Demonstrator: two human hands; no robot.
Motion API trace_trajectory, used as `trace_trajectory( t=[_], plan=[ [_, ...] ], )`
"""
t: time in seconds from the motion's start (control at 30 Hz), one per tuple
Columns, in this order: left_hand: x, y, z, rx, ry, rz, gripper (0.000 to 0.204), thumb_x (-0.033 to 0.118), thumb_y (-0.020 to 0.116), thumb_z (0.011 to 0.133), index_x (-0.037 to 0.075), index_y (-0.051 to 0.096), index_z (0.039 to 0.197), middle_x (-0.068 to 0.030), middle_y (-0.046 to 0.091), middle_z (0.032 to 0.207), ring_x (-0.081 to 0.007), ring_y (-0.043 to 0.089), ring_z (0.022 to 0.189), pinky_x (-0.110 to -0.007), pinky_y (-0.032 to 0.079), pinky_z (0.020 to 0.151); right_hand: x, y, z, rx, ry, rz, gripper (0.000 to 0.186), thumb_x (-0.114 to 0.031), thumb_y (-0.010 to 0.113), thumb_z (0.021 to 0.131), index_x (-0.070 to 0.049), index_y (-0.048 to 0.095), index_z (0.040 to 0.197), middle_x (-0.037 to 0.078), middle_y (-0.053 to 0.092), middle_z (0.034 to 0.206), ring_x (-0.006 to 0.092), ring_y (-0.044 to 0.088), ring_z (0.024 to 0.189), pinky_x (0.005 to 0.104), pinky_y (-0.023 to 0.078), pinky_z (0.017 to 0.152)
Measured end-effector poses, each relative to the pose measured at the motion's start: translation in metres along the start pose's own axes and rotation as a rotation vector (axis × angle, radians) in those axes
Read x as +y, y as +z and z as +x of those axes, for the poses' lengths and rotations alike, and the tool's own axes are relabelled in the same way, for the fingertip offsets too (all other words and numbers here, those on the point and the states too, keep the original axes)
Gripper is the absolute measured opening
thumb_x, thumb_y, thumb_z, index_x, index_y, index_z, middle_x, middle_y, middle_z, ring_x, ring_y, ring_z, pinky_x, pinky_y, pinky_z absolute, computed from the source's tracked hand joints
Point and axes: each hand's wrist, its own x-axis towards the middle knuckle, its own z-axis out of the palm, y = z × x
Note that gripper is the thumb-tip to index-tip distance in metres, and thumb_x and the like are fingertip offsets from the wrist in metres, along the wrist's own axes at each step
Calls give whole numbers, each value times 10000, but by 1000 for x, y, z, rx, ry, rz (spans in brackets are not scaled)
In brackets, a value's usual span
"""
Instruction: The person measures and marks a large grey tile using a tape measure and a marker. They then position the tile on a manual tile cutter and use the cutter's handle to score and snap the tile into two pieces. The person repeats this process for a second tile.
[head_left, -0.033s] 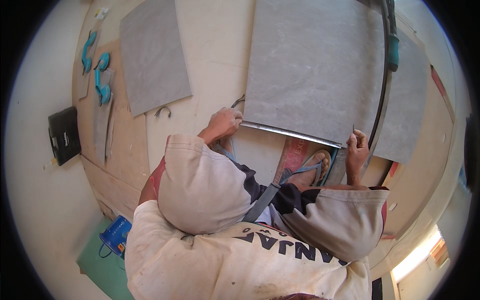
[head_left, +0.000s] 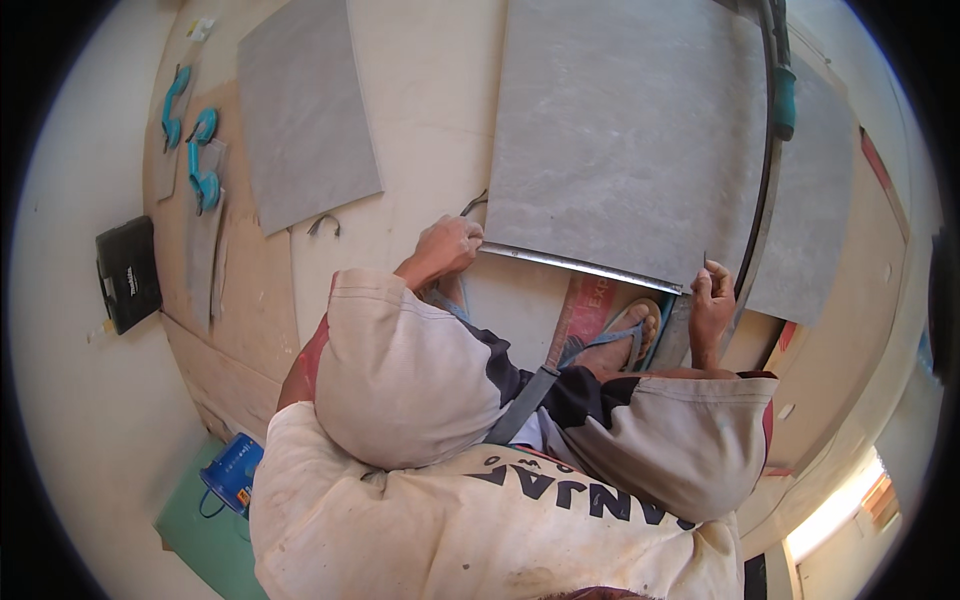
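Two hands [head_left: 447, 246] [head_left: 712, 302], one metal strip [head_left: 585, 267]

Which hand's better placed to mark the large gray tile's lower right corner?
Likely the right hand: it pinches a thin dark stick near that corner of the large gray tile; the left hand is at the left end of the metal straightedge.
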Motion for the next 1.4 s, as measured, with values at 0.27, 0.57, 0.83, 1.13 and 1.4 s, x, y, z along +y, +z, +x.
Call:
trace_trajectory(
  t=[0.27, 0.57, 0.83, 1.13, 1.4],
  plan=[
    [-2, 5, 0, 70, 89, 19, 262, 259, 547, 852, 98, 728, 951, -130, 699, 1024, -362, 617, 989, -454, 491, 877, 47, 3, -41, 204, 150, 30, 183, -108, 605, 923, -16, 639, 1077, 17, 613, 759, 85, 552, 662, 248, 446, 597],
    [4, 0, -4, 67, 45, -4, 256, 236, 569, 862, 80, 730, 987, -123, 696, 1037, -338, 608, 1023, -414, 475, 918, 53, -3, -56, 231, 138, -255, 179, -125, 619, 893, -44, 694, 1033, 119, 710, 860, 189, 677, 773, 329, 525, 706],
    [4, -3, -4, 69, 59, 17, 249, 234, 570, 859, 78, 729, 969, -126, 693, 1019, -336, 607, 1010, -409, 478, 904, 59, -2, -53, 167, 138, -189, 174, -119, 622, 903, -36, 698, 1035, 113, 718, 901, 192, 675, 813, 326, 525, 755],
    [5, -5, -1, 61, 60, 39, 238, 237, 577, 863, 68, 726, 939, -149, 679, 961, -350, 602, 989, -422, 476, 882, 61, 4, -55, 166, 127, -129, 169, -101, 615, 916, -23, 700, 1039, 109, 710, 914, 170, 660, 827, 308, 518, 768],
    [6, -3, -1, 101, 139, 12, 252, 223, 600, 859, 3, 704, 923, -184, 673, 903, -355, 637, 903, -416, 489, 835, 46, -1, -53, 172, 141, -227, 184, -142, 617, 910, -57, 689, 1056, 155, 698, 868, 253, 679, 773, 361, 527, 709]
  ],
)
